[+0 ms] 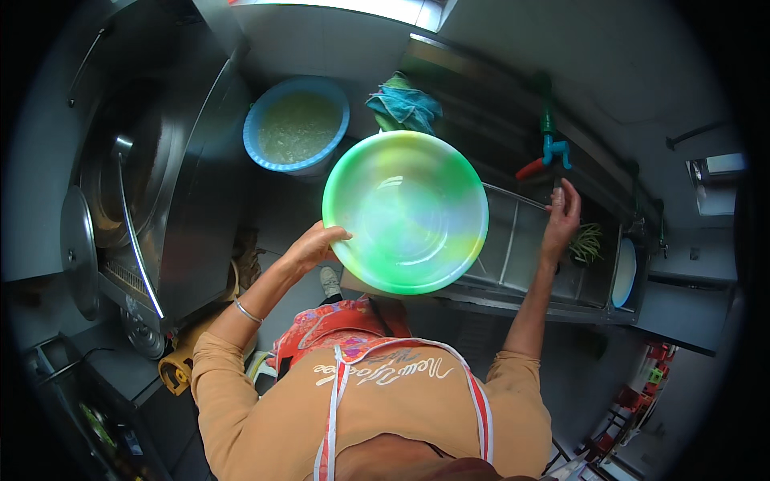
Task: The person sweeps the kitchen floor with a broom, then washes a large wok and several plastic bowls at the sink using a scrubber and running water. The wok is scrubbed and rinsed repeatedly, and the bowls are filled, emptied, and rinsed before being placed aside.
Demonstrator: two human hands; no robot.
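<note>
My left hand (313, 246) grips the near left rim of a green and yellow plastic basin (403, 210), its thumb over the edge. The basin is held out in front of me, inside up, and hides part of the sink behind it. To the right, my right hand (563, 210) is raised over the stainless steel sink (535, 246) with its fingers bent. It is just below a blue plastic tap (552, 150) with a red end piece (529, 169). Whether the fingers hold anything small, I cannot tell.
A blue tub (295, 123) of cloudy water stands at the back left, beside a blue-green cloth (406, 105). Leafy greens (585, 243) and a pale basin (624, 272) are at the sink's right. On the left are a steel wok stove (198, 198) and a yellow gas cylinder (180, 367).
</note>
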